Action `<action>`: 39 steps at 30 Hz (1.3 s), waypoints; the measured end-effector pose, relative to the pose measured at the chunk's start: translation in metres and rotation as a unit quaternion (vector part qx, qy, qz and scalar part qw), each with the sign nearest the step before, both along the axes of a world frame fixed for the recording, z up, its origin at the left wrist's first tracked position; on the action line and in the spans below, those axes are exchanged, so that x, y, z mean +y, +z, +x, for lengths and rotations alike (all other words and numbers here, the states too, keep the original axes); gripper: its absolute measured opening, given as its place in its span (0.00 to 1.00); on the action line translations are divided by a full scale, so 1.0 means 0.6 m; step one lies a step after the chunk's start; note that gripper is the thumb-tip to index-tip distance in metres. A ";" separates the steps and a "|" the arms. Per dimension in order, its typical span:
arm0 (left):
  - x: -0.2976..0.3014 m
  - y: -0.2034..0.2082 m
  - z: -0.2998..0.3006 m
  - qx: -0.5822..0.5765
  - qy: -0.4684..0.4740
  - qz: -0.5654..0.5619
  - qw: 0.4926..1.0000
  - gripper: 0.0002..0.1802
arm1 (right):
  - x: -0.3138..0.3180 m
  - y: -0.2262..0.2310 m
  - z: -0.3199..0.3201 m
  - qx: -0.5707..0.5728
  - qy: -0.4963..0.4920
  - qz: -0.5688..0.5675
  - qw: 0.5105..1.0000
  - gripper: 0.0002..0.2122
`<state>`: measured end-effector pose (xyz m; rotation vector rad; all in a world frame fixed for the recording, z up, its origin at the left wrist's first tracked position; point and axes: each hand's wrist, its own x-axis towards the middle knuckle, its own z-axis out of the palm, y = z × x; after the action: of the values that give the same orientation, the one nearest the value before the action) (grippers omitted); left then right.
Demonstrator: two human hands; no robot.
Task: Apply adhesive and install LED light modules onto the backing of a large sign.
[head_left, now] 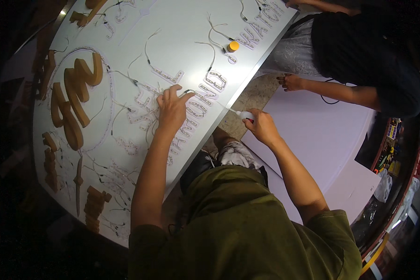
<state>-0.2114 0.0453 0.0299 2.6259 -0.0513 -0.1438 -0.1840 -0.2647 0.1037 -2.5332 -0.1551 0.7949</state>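
My left hand (172, 108) rests on the white table (182, 42), thumb and fingers apart, over pale cut-out letters (198, 109) lined with small LED modules. Thin wires run out around its fingers, and what lies under the palm is hidden. In my right hand (264, 127) is a small white squeeze bottle (245, 115) with a thin nozzle and a touch of red. Its nozzle points left toward the row of letters, at the table's near edge.
Brown cut-out script shapes (77, 91) lie at the left inside a ring of LEDs. A knife (78, 184) lies below them. A yellow cap-like cylinder (233, 46) stands by the far letters. Another person (359, 56) stands at right, beside a pale lilac sheet (312, 126).
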 end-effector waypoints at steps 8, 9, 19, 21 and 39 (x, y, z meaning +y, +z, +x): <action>0.003 0.000 -0.004 -0.004 -0.009 0.006 1.000 0.23 | -0.021 0.023 -0.017 -0.001 -0.051 0.082 0.995 0.14; 0.002 0.001 -0.004 0.000 -0.009 0.005 1.000 0.23 | -0.028 0.022 -0.018 -0.002 -0.052 0.083 0.995 0.14; -0.045 0.020 -0.024 -0.009 -0.020 0.020 1.000 0.25 | -0.048 0.004 -0.019 0.116 -0.196 0.239 0.944 0.14; -0.059 0.025 -0.023 -0.008 -0.028 0.019 0.999 0.26 | -0.044 0.007 -0.016 0.120 -0.202 0.249 0.940 0.14; -0.064 0.086 -0.054 0.027 0.071 -0.192 0.978 0.24 | 0.035 0.007 -0.045 0.140 -0.236 0.332 0.902 0.15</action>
<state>-0.2438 0.0066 0.0814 2.2286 0.1167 -0.1396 -0.2107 -0.2434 0.1076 -1.6888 0.2412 0.7328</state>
